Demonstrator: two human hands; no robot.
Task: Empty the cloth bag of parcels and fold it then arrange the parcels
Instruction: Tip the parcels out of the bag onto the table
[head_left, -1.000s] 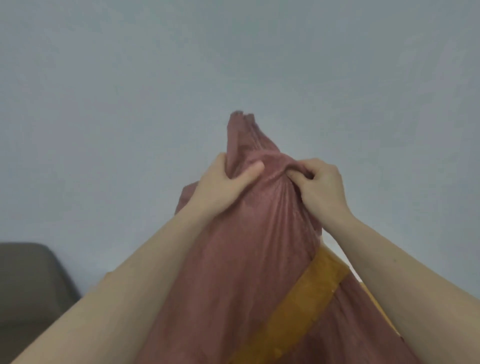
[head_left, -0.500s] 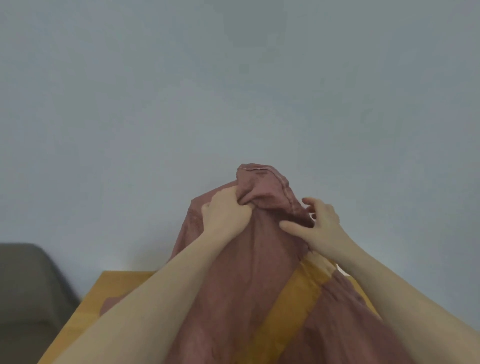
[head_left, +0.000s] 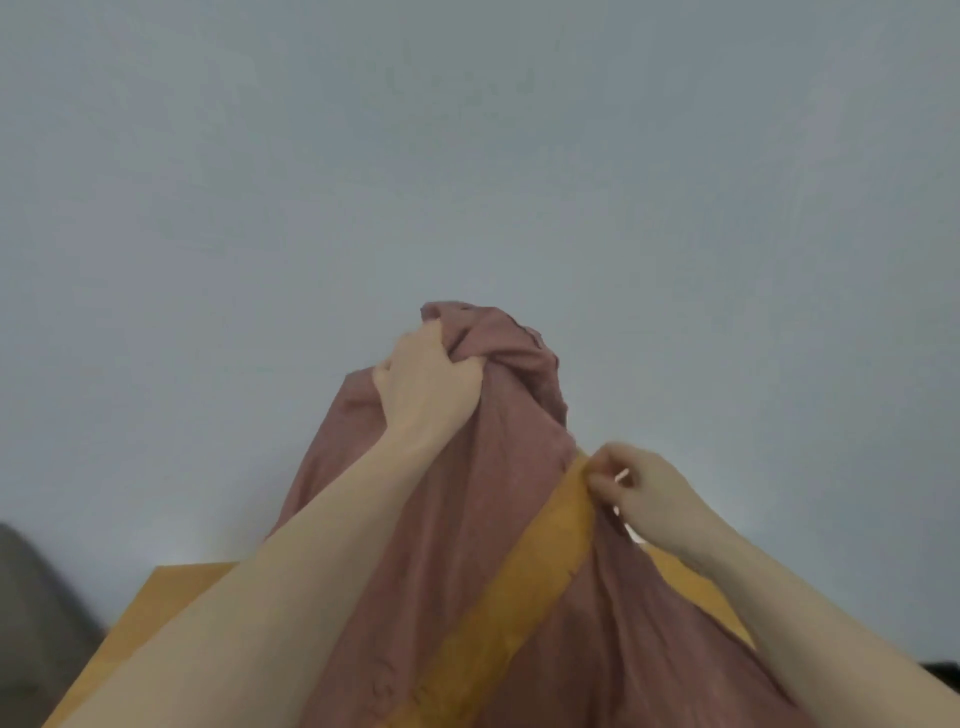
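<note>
A: Head cam, grip first: left hand (head_left: 426, 384) was fisted tight on the gathered top of the cloth bag (head_left: 467, 545), holding it upright over the table (head_left: 156, 597).

B: And the right hand (head_left: 644, 499)?

A: Fingers pressed together, pinching the edge of the bag's mustard strap (head_left: 519, 597) just below the bunched top.

B: Changed vs 1 s ago?

A: Yes. Then both hands gripped the neck side by side, higher in view. Since then the bag's top had sunk, the right hand had let go of the neck and dropped to the strap, and more tabletop showed at left.

B: Meaning?

A: Prob. bag set down for opening. No parcels visible yet, so emptying hadn't begun; folding and arranging all remained.
</note>
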